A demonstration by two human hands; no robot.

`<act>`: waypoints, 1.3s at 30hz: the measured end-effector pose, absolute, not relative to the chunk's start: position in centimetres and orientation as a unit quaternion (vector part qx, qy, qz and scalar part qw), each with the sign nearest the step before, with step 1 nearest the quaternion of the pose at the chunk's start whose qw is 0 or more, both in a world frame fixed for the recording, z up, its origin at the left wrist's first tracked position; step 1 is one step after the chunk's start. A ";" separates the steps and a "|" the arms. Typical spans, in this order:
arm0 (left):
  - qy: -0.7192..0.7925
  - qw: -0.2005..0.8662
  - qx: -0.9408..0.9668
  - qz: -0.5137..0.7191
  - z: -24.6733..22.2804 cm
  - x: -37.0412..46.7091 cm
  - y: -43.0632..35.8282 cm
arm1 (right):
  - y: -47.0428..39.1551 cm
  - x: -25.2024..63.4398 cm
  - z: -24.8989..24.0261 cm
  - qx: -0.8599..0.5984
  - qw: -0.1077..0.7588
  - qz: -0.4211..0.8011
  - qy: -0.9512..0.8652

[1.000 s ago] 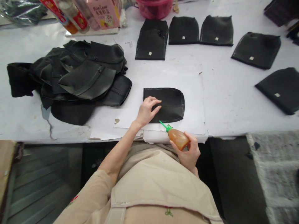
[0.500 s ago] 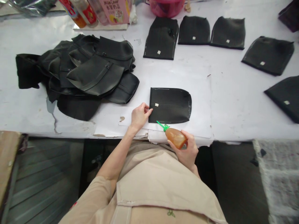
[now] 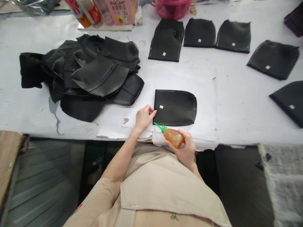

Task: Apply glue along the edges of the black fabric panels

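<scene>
A black leather-like piece [image 3: 177, 108] with a small pale tag lies flat on the white table near its front edge. Pinched fingers of my left hand [image 3: 145, 118] hold its left edge. My right hand [image 3: 184, 148] is wrapped round an amber squeeze bottle [image 3: 173, 137] with a green nozzle. The nozzle's tip is at the piece's lower left corner; whether it touches cannot be made out.
A heap of black pieces [image 3: 99, 75] lies to the left. Several similar tagged pieces [image 3: 200, 33] are spread along the back and right. Bottles, a pink box [image 3: 121, 12] and a pink basket [image 3: 172, 8] stand at the back.
My right hand has moved left with the bottle, and the nozzle's tip has shifted along the lower edge to the piece's left corner. My left hand keeps its place on the piece.
</scene>
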State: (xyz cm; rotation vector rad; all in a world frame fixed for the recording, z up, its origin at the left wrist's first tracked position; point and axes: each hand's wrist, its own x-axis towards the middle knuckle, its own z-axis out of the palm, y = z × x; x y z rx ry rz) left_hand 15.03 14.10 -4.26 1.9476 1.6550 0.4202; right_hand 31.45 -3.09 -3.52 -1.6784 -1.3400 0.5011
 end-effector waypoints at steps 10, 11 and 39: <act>0.622 0.301 0.709 0.143 -3.9 15.4 15.4 | -2.7 36.4 -0.9 -0.543 0.645 0.491 -0.220; 0.626 0.292 0.710 0.135 -3.8 15.6 15.8 | -2.5 37.7 -0.4 -0.529 0.677 0.472 -0.198; 0.469 0.774 0.300 0.302 -3.5 18.5 14.9 | -3.0 41.8 -3.2 -0.661 0.643 0.288 -0.259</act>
